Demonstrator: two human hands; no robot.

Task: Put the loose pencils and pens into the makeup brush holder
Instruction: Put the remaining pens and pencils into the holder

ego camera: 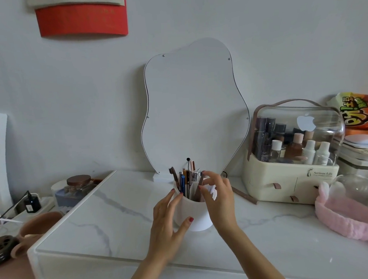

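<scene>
A white cylindrical makeup brush holder (194, 217) stands on the marble table (119, 221) in front of the mirror. Several pens, pencils and brushes (185, 181) stand upright in it. My left hand (169, 221) cups the holder's left side, thumb and fingers touching its wall. My right hand (218, 196) is at the holder's right rim, its fingers spread over the opening and touching a grey-brown pencil (199, 190) that leans inside. One brown pencil (244, 194) lies loose on the table, to the right of the holder.
A wavy white mirror (194, 105) leans on the wall behind. A cream cosmetics box (292, 156) with clear lid stands at right, with a pink fluffy headband (346, 219) before it. A jar (78, 184), charger (32, 203) and cups sit lower at left.
</scene>
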